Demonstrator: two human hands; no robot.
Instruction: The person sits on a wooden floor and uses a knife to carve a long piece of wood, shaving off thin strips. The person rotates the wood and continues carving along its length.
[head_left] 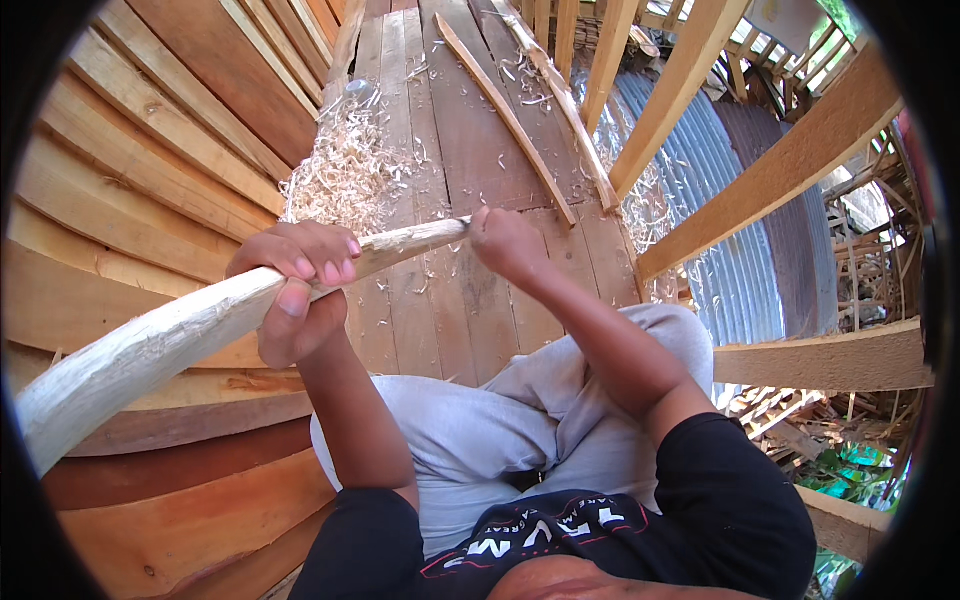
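Observation:
A long, pale, peeled wooden pole (160,345) slants across in front of me, from the lower left edge up to the middle. Its far end is narrower and tapers. My left hand (303,288) is wrapped around the pole, thumb underneath and fingers over the top. At the tapered tip, my right hand (505,243) is closed in a fist with its knuckles beside the wood. A small dark bit shows between that fist and the tip; what the fist grips is hidden.
Curled wood shavings (345,175) heap on the plank floor (480,150) beyond the pole. A thin wooden strip (510,120) lies there too. Board walling (130,190) rises on the left. Upright wooden slats (675,90) line the right, with corrugated metal sheeting (715,220) beyond them.

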